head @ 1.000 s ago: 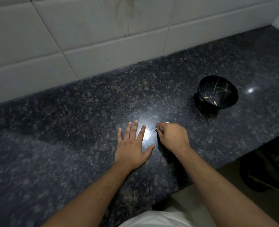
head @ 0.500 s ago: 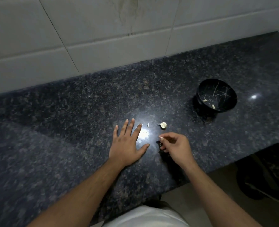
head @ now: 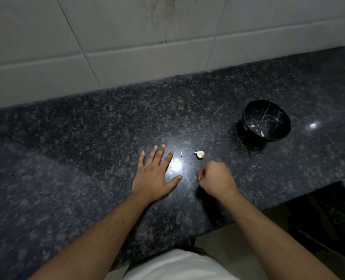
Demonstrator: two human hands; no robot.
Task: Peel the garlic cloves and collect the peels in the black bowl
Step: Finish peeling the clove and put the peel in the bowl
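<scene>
The bench (head: 86,158) is polished dark granite, speckled brown and grey, with a bright lamp glare near its middle; glazed white tiles (head: 127,37) with thin grout lines rise along its back edge. Toward the right end stands the black bowl (head: 248,118), round and glossy, veined inside with thin pale lines like marble, and a few small pale peels (head: 262,133) lie on its bottom. Near the middle of the bench a garlic clove (head: 200,154) lies loose, a pale cream teardrop with a short curled tip, and just left of it a thin white sliver of peel (head: 181,153).

Compared with half a second ago, the right hand (head: 216,176) has dropped closer to the stone and curled tighter; the clove, the sliver and the bowl lie where they were.

The left hand (head: 154,174) rests palm-down on the granite, fingers straight and slightly fanned, thumb out toward the glare, holding nothing. The right hand's fingers are bunched against the thumb, pinching a small pale scrap (head: 196,177) just above the surface, a little toward the front edge from the clove and apart from it.
</scene>
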